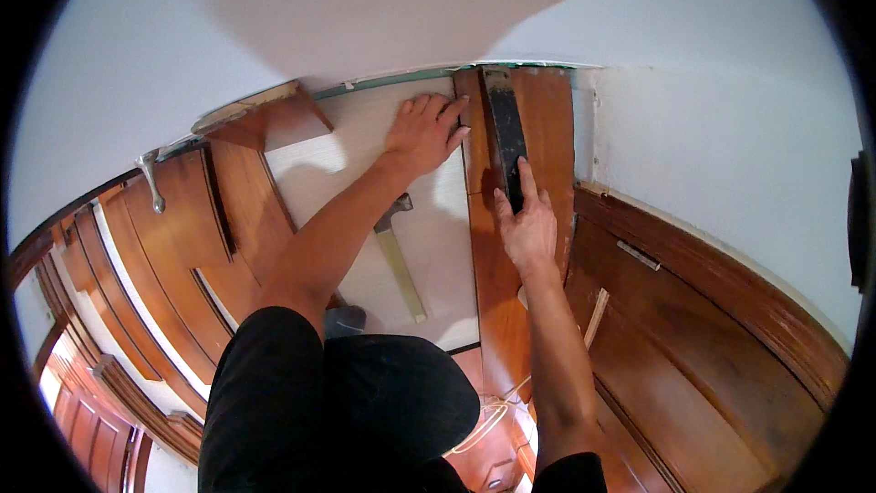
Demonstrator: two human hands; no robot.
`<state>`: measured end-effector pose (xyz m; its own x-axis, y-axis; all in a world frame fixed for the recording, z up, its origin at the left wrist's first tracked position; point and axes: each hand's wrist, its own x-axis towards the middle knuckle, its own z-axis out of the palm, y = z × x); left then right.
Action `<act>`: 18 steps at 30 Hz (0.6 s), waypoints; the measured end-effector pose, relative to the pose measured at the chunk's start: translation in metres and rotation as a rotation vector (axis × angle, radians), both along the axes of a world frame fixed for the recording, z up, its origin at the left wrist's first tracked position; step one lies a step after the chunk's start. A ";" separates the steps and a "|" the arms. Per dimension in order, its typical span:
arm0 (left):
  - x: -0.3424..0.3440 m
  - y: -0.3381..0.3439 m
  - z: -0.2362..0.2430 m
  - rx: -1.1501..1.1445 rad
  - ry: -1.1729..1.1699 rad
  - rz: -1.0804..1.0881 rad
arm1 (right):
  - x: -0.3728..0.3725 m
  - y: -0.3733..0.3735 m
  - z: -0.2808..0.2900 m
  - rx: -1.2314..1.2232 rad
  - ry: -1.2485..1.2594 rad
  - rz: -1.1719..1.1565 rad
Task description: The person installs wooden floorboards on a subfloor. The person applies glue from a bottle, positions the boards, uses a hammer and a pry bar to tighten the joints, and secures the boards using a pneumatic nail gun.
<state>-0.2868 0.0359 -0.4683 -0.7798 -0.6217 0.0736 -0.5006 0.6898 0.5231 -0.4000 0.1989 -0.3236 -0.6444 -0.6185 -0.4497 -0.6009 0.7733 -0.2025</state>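
Note:
My right hand (531, 226) grips the near end of a long, flat black bar (507, 123), thumb on its left side and index finger stretched along it. The bar lies lengthwise over a brown wooden board (547, 114), its worn far end close to the wall. My left hand (424, 135) is open on the pale panel (360, 141), fingers apart, with fingertips at the board's left edge. Between my arms a hammer (401, 260) with a dark head and light handle rests on the same panel; nothing holds it.
A wooden block (274, 119) juts out left of the panel. Brown panelling with a metal lever handle (151, 181) runs along the left. Dark wooden panelling (693, 329) stands at right, below a white wall (721, 146). A pale cable (488, 424) lies near the bottom.

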 end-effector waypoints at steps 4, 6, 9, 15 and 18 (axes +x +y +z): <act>-0.001 -0.001 0.000 -0.054 -0.008 0.001 | 0.000 0.001 -0.007 -0.025 0.019 0.017; -0.002 0.000 0.003 -0.032 -0.026 -0.007 | -0.001 0.006 -0.013 -0.071 0.051 0.048; 0.002 -0.001 -0.003 -0.052 -0.008 0.012 | 0.004 -0.008 -0.001 0.055 0.019 0.019; -0.001 -0.004 -0.003 -0.059 0.043 0.013 | 0.012 0.005 -0.034 -0.026 0.115 0.042; 0.001 -0.003 -0.003 -0.082 0.021 0.022 | 0.018 -0.001 -0.035 -0.017 0.101 0.016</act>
<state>-0.2860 0.0332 -0.4718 -0.7637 -0.6299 0.1412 -0.5058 0.7198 0.4755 -0.3821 0.1980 -0.3582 -0.6755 -0.6364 -0.3724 -0.6314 0.7601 -0.1535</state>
